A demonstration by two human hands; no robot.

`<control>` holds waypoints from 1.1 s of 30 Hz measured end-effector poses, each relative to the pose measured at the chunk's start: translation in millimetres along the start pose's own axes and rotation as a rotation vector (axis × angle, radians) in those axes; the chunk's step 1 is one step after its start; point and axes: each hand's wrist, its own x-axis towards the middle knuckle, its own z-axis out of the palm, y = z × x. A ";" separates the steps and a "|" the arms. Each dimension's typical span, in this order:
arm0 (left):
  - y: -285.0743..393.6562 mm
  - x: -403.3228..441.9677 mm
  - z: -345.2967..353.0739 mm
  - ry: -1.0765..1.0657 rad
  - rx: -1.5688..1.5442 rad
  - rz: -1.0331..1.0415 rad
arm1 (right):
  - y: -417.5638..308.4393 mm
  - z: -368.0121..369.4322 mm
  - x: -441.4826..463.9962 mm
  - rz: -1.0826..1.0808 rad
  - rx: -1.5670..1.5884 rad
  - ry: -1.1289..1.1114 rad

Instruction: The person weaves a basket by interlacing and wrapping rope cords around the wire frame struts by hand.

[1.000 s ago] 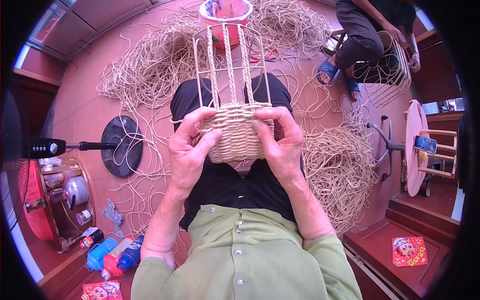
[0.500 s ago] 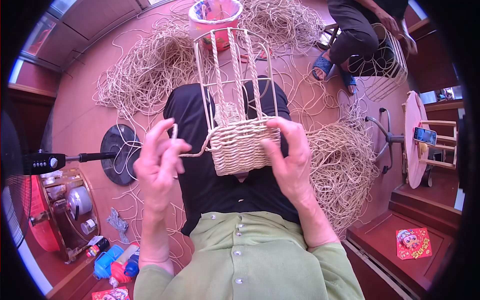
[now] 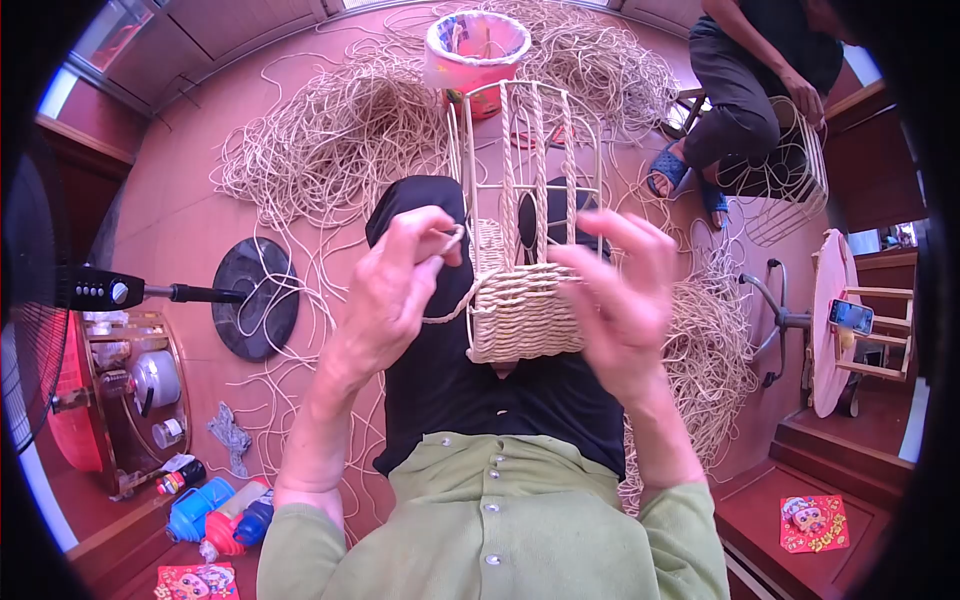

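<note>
Floor [image 3: 175, 235]: reddish, tile seams faintly visible. Loose pale cord lies in heaps at upper left [image 3: 330, 140], beyond the bin [image 3: 440, 72] and at right [image 3: 710, 345]. Bin has a pale liner; strands stick out of it. Left side: fan panel [image 3: 98, 288] on a pole, round black base [image 3: 240, 325] with cord across it; blue bottle [image 3: 200, 508] and red bottle [image 3: 222, 528] below. Upper right: another person [image 3: 735, 95], seated, blue sandals [image 3: 668, 170], one hand at a wire frame [image 3: 780, 215]. Phone [image 3: 851, 316] rests at the pink stool, screen lit.

Writing: red card [image 3: 812, 522] at lower right bears a cartoon figure and gold characters, illegible at this size; similar card [image 3: 198, 582] lower left. Panel marks unreadable.

Work: part-woven basket [image 3: 525, 320] sits over the lap, bare uprights pointing away. Left hand [image 3: 395, 280] pinches a cord strand [image 3: 456, 238] beside it. Right hand [image 3: 625, 305] blurred, thumb and fingers apart at the basket's right edge; contact uncertain.
</note>
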 end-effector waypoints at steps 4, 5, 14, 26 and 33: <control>6.6 15.9 13.3 -0.017 -0.093 -0.018 | -14.4 25.8 34.9 -0.085 -0.084 -0.146; 7.8 18.7 12.4 -0.009 -0.109 -0.044 | -14.9 28.5 39.7 -0.101 -0.115 -0.181; 32.1 11.0 7.9 0.267 0.109 0.136 | -22.3 1.2 51.5 0.056 0.575 -0.151; 55.0 21.2 -9.3 0.190 0.077 -0.199 | 0.6 -1.8 35.3 0.050 0.261 -0.240; 48.8 50.0 2.9 0.013 0.147 -0.254 | 10.4 0.4 68.6 -0.062 0.168 -0.601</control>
